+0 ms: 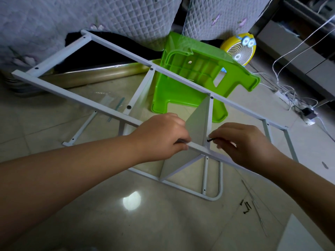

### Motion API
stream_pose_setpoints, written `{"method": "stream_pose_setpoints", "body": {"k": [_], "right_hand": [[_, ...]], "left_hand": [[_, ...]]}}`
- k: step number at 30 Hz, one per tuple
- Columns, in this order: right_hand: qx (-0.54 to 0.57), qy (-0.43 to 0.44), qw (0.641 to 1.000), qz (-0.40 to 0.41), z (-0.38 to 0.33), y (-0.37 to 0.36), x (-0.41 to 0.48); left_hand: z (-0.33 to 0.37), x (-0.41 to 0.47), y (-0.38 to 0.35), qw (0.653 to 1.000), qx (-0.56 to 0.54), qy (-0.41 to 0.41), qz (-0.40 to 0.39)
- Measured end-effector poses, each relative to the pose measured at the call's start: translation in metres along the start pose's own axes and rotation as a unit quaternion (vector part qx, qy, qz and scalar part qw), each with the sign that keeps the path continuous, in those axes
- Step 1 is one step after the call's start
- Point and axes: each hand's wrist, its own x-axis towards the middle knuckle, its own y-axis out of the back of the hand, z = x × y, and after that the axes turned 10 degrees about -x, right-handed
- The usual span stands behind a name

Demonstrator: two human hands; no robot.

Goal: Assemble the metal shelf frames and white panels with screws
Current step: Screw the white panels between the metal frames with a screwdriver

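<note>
A white metal shelf frame [76, 93] lies tilted across the tiled floor, its long rails running from upper left to lower right. A white panel [196, 122] stands on edge between the rails near the middle. My left hand [161, 136] grips the near rail right beside the panel's lower corner. My right hand [243, 142] pinches a black screw [211, 140] whose tip meets the upright bar at the panel's right edge. A second frame [212, 197] lies flat underneath.
An overturned green plastic stool [190, 82] lies behind the frame. A yellow cartoon fan [239, 49] stands further back, with white cables [290, 95] at right. Several loose black screws [246, 207] lie on the floor at lower right. A quilted grey cover [54, 20] hangs at the back.
</note>
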Motion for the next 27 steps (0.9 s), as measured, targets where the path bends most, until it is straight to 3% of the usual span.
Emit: {"method": "stream_pose_setpoints", "body": {"k": [8, 15, 18, 20, 22, 27], "right_hand": [[-0.094, 0.027, 0.994, -0.043, -0.003, -0.004, 0.003], [-0.146, 0.028, 0.989, -0.015, -0.010, -0.005, 0.011], [-0.180, -0.033, 0.982, -0.054, -0.020, -0.007, 0.016], [-0.161, -0.119, 0.967, -0.157, -0.023, -0.008, 0.020], [-0.137, -0.162, 0.958, -0.192, -0.025, -0.009, 0.023], [-0.137, -0.054, 0.980, -0.136, -0.015, 0.005, 0.014]], "left_hand": [[0.000, 0.000, -0.001, 1.000, 0.006, -0.005, 0.000], [0.001, 0.001, 0.001, 1.000, 0.010, 0.005, -0.003], [0.001, 0.001, 0.000, 1.000, 0.013, 0.011, -0.009], [0.001, 0.001, 0.001, 1.000, 0.014, 0.013, -0.010], [0.002, 0.001, 0.001, 1.000, 0.016, 0.012, -0.011], [0.003, 0.001, 0.001, 0.999, 0.021, 0.015, -0.021]]}}
